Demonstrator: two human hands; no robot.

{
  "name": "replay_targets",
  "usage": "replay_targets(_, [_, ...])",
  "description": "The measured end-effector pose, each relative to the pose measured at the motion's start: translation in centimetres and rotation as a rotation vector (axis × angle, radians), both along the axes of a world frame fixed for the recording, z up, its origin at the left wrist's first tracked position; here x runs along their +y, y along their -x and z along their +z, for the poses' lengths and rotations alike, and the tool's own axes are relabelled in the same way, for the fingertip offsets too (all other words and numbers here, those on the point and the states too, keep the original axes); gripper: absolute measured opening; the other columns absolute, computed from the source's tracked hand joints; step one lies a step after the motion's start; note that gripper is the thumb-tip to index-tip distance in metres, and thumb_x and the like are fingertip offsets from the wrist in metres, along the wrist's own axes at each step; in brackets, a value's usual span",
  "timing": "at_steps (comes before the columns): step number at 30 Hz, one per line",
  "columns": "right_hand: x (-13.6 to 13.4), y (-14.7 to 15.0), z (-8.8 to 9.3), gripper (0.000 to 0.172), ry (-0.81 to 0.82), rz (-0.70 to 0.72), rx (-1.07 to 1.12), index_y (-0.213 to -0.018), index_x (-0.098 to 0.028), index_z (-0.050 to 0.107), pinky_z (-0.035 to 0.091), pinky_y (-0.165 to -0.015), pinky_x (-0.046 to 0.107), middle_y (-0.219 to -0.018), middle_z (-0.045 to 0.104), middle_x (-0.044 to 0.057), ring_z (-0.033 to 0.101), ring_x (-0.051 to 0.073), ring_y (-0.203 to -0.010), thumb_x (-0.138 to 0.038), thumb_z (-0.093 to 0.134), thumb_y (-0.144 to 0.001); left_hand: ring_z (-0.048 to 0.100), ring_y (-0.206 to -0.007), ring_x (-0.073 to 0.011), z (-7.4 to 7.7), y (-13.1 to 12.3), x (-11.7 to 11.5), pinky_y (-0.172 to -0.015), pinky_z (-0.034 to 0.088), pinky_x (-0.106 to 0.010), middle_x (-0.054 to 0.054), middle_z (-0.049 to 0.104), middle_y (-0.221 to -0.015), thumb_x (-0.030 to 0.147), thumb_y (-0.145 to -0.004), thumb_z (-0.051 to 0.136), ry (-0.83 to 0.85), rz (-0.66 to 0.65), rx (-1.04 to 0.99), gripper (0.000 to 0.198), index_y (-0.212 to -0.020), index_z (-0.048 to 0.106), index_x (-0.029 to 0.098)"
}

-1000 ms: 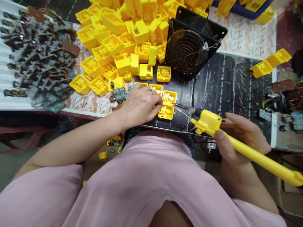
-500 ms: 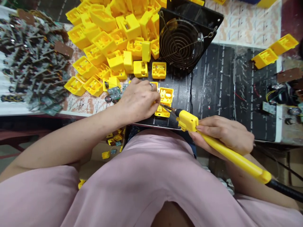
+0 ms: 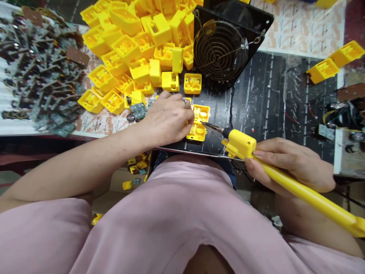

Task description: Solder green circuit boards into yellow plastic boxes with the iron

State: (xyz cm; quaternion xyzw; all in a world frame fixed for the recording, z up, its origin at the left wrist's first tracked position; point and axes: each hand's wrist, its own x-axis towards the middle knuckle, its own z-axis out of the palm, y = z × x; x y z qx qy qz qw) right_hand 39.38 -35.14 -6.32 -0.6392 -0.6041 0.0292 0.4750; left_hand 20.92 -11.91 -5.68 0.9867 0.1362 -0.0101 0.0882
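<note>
My left hand [image 3: 168, 120] lies curled on the black mat [image 3: 273, 110], its fingers pinched on a small open yellow plastic casing [image 3: 197, 131] near the mat's front edge. A second open yellow casing [image 3: 202, 113] sits just behind it. My right hand [image 3: 288, 163] is wrapped round a long yellow soldering iron [image 3: 256, 152]. The iron's thin metal tip [image 3: 209, 126] points left and rests over the near casing, right beside my left fingertips.
A big heap of yellow casings [image 3: 137, 42] fills the table's back. A black wire-guard fan [image 3: 221, 47] stands behind the work spot. Grey circuit boards [image 3: 40, 72] are piled at the left. Two yellow casings [image 3: 333, 61] and wired parts [image 3: 339, 118] lie at the right.
The right hand has drawn the iron a little back to the right, after pushing it in toward the casing half a second ago. The left hand stays on the casing.
</note>
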Motion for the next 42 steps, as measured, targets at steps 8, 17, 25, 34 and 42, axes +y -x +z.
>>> replay_targets(8, [0.2,-0.1,0.0,0.046,-0.125,0.047,-0.148,-0.127,-0.031,0.073,0.063,-0.051,0.028,-0.087,0.082,0.0,0.076,0.019,-0.064,-0.019,0.086,-0.085,0.065,-0.106,-0.0312,0.3,-0.1,0.0,-0.094,0.046,-0.047,-0.009,0.071,-0.092,0.028,-0.09,0.059,-0.035,-0.014,0.029,0.02,-0.08,0.074,0.021])
replay_targets(17, [-0.7,0.5,-0.5,0.06,-0.076,-0.1,-0.202,-0.142,-0.036,0.067,0.066,-0.057,0.032,-0.1,0.084,-0.001,0.078,0.021,-0.066,-0.026,0.087,-0.086,0.066,-0.11,-0.0301,0.8,1.6,1.0,-0.101,0.048,-0.047,-0.008,0.076,-0.109,0.037,-0.095,0.063,0.073,0.04,0.02,0.026,-0.113,0.074,0.021])
replay_targets(25, [0.6,0.5,-1.1,0.044,-0.259,0.046,-0.055,-0.118,-0.031,0.077,0.057,-0.04,0.027,-0.075,0.079,-0.003,0.074,0.019,-0.056,-0.014,0.09,-0.08,0.072,-0.1,-0.0218,-0.9,4.9,1.3,-0.115,0.043,-0.05,-0.001,0.082,-0.099,0.034,-0.099,0.06,0.277,0.161,-0.211,0.019,-0.095,0.077,0.026])
replay_targets(34, [-0.7,-0.1,-0.5,0.063,-0.109,0.05,-0.166,-0.142,-0.03,0.068,0.066,-0.052,0.031,-0.097,0.084,0.003,0.079,0.022,-0.066,-0.022,0.088,-0.084,0.066,-0.094,-0.0249,-1.1,3.0,-0.6,-0.121,0.031,-0.064,-0.002,0.077,-0.085,0.032,-0.097,0.061,0.175,0.115,-0.158,0.022,-0.087,0.08,0.027])
replay_targets(42, [0.0,-0.5,-0.2,0.021,-0.102,0.251,-0.085,-0.1,-0.027,0.075,0.061,-0.046,0.025,-0.072,0.077,-0.003,0.074,0.017,-0.057,-0.022,0.087,-0.085,0.063,-0.09,-0.0254,-0.4,1.6,-0.6,-0.116,0.034,-0.062,-0.002,0.071,-0.074,0.024,-0.087,0.057,0.143,0.027,-0.034,0.02,-0.075,0.073,0.023])
